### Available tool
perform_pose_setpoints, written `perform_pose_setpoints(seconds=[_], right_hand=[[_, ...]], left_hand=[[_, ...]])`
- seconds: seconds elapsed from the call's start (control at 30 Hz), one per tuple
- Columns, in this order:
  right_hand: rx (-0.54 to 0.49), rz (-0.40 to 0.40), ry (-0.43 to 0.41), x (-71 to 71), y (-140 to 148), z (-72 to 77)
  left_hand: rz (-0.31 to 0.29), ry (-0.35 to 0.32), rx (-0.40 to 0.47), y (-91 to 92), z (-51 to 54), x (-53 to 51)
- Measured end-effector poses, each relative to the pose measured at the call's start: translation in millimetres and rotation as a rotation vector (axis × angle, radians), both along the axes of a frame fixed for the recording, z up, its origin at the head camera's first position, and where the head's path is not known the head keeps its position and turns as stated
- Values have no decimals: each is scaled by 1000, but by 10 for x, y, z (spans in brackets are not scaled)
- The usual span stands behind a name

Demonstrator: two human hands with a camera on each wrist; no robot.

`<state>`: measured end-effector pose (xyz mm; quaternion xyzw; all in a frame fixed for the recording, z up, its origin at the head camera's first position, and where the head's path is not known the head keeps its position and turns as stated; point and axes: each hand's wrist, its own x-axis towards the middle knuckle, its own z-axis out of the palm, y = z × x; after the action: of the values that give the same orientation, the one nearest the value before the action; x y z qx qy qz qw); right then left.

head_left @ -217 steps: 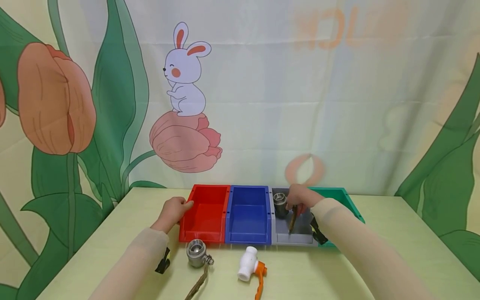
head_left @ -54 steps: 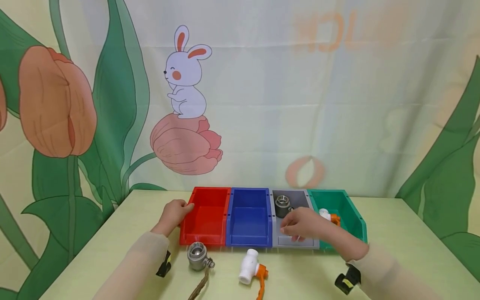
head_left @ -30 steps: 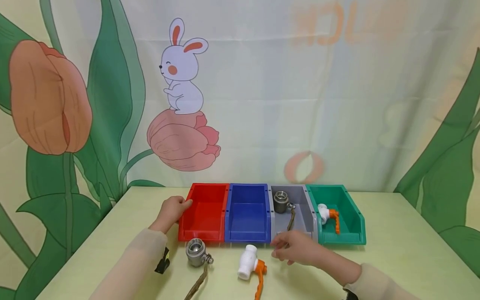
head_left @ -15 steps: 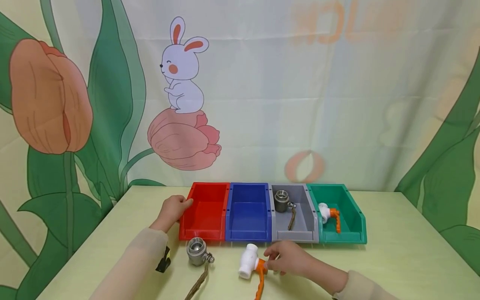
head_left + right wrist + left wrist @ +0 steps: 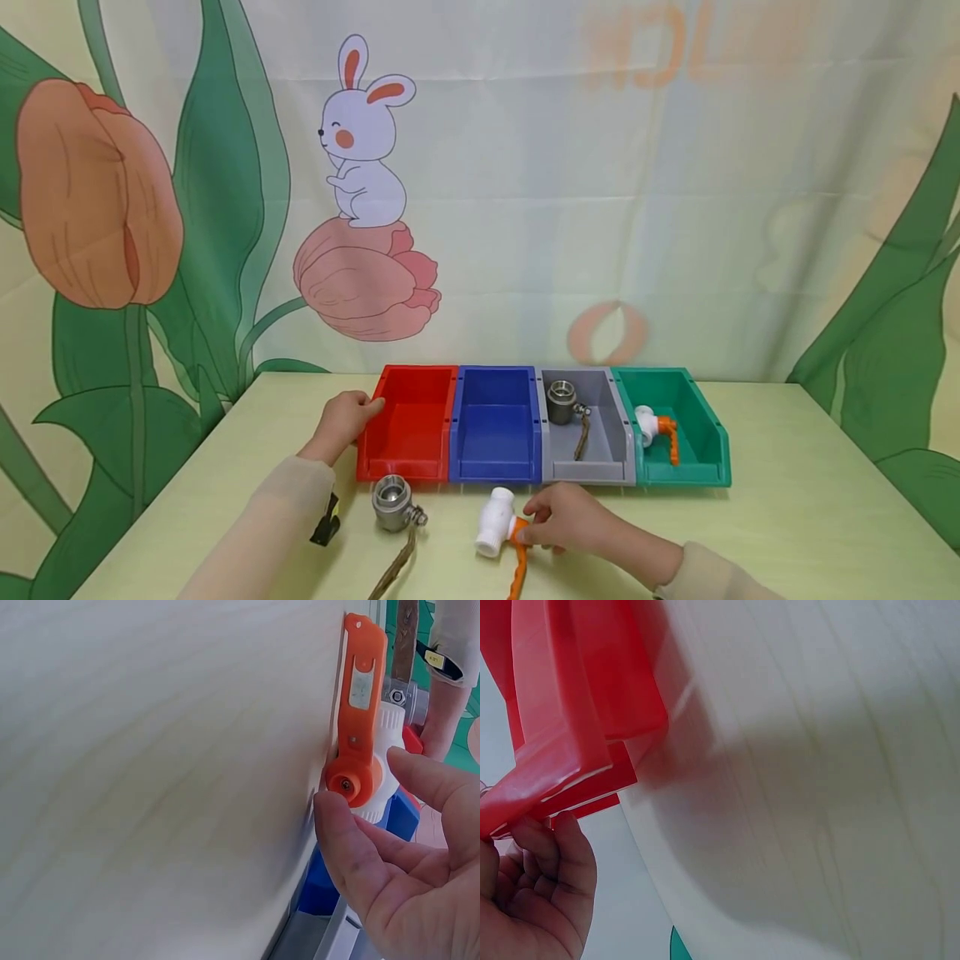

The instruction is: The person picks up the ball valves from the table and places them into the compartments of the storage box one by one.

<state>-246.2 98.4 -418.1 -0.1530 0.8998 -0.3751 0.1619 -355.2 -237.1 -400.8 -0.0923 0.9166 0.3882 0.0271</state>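
Note:
My left hand [image 5: 343, 427] grips the left rim of the red bin [image 5: 408, 472]; in the left wrist view its fingers [image 5: 574, 847] curl under that rim. On the table in front lies a white plastic ball valve [image 5: 495, 523] with an orange lever handle [image 5: 517, 575]. My right hand [image 5: 573, 518] is at its handle hub, and the right wrist view shows thumb and fingers spread to either side of the hub, not closed on it. A metal ball valve [image 5: 392, 504] with a brown-wrapped lever stands to the left.
Beside the red bin, in a row, are a blue bin [image 5: 497, 472], a grey bin [image 5: 592, 473] and a green bin [image 5: 684, 475]. The grey one contains another metal ball valve [image 5: 561, 404], the green one another white valve [image 5: 645, 427]. A printed curtain [image 5: 510, 208] hangs behind the table.
My right hand has let go of the metal valve in the grey bin, withdrawn toward me and moved left to the white valve's orange handle. My left hand keeps its hold on the red bin.

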Motion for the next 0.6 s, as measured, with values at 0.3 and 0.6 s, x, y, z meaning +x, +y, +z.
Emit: perform_pose_setpoints(seconds=[0.3,0.6], right_hand=[[-24,19,19,-6,-16,-41],[-8,32,28,-33,-56,-72]], left_hand=[[2,5,-9,-9,-35,-33],[6,-4,-6,-5,-24,-23]])
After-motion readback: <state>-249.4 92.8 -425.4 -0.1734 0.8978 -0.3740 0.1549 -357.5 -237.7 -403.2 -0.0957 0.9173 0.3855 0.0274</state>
